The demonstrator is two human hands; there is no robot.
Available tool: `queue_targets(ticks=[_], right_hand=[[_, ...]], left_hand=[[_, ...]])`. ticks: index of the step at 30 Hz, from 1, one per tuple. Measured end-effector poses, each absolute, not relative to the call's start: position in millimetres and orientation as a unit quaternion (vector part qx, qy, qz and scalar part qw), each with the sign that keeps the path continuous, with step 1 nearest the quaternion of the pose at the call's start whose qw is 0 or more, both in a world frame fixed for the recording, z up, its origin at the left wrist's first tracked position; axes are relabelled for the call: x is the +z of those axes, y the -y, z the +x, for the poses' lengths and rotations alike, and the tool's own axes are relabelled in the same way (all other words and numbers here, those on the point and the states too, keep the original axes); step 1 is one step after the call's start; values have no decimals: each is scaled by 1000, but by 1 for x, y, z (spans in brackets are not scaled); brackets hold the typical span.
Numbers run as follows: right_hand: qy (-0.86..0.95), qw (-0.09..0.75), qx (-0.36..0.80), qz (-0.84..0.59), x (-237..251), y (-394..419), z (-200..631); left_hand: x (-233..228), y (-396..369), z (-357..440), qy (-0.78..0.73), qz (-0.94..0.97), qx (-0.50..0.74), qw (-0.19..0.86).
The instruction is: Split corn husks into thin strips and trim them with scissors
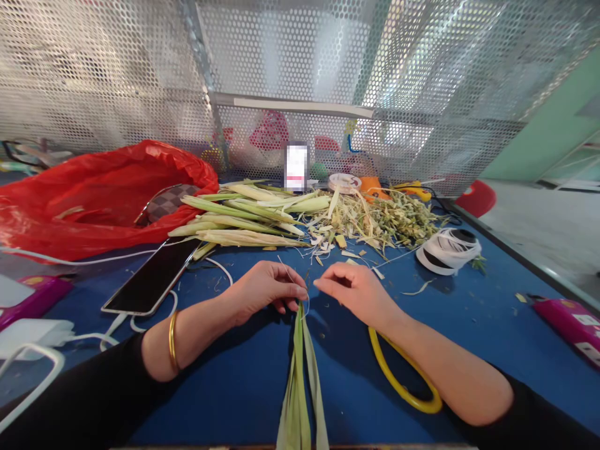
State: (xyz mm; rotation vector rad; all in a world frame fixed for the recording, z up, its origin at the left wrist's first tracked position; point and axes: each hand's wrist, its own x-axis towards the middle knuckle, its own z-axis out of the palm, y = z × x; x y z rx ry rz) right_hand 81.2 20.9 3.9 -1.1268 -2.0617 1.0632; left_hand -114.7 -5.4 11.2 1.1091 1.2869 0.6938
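My left hand (pixel 267 289) pinches the far tip of a bundle of long green leaf strips (pixel 300 381) that runs toward me over the blue table (pixel 244 387). A thin white thread (pixel 289 273) rises from that pinch. My right hand (pixel 355 290) hovers just to the right, its thumb and forefinger pinched together close to the tip; whether they hold the thread is not visible. A gold bangle (pixel 173 342) circles my left wrist. Under my right forearm lies a yellow-handled tool (pixel 403 384).
A pile of green stalks (pixel 244 219) and cut scraps (pixel 384 222) lies behind my hands. A thread spool (pixel 450 250) sits right, a charging phone (pixel 154 278) left, a red plastic bag (pixel 94 200) far left, a magenta object (pixel 569 322) at right. Perforated metal screens (pixel 300 75) close the back.
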Motion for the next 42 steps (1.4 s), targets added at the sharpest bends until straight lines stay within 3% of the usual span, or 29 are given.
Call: queue_targets(ticks=[4,13,19,23,29,42], right_hand=[[808,212,348,-426,-3,-15,73],[837,217,374,-336,0,-8,74],[745,329,466,-346,-5,-11,73],[747,269,511,-330,-12,-13,72],[772,240,478,-343,-14,-14,72],[803,237,428,-341,-10,-12,72]], left_hand=[[10,5,-116,-547,486,300,612],[8,4,-114,-557,491,305,597],[7,8,-112,-550,516,306,581],[4,9,-113,-547,547,297,560],[2,8,-116,-539,602,304,505],[-1,20,-109,-566,783,245,84]])
